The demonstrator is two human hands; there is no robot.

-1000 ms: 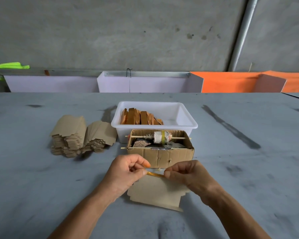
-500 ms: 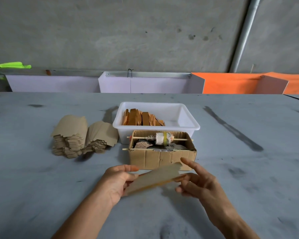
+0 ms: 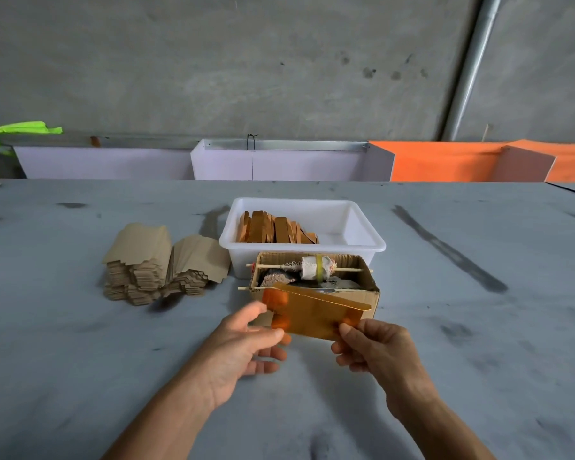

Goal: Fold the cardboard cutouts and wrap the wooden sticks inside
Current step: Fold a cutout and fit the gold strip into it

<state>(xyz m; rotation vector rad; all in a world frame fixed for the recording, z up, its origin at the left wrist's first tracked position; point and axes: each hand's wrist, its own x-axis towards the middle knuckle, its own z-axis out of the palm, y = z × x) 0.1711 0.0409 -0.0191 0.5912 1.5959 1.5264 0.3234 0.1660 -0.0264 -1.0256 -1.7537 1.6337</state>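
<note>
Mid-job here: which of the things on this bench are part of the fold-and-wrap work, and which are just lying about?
Part of the job:
- cardboard cutout, held up by left hand and right hand
- stack of flat cutouts
- wooden sticks in the white tub

Lying about:
- open cardboard box of odds and ends
- green cloth
- orange panels

- Both hands held one cardboard cutout (image 3: 312, 315) upright above the grey table (image 3: 80, 360).
- Left hand (image 3: 246, 343) gripped its left edge; right hand (image 3: 372, 346) pinched the right.
- Cardboard box (image 3: 369, 298) sat just behind.
</note>
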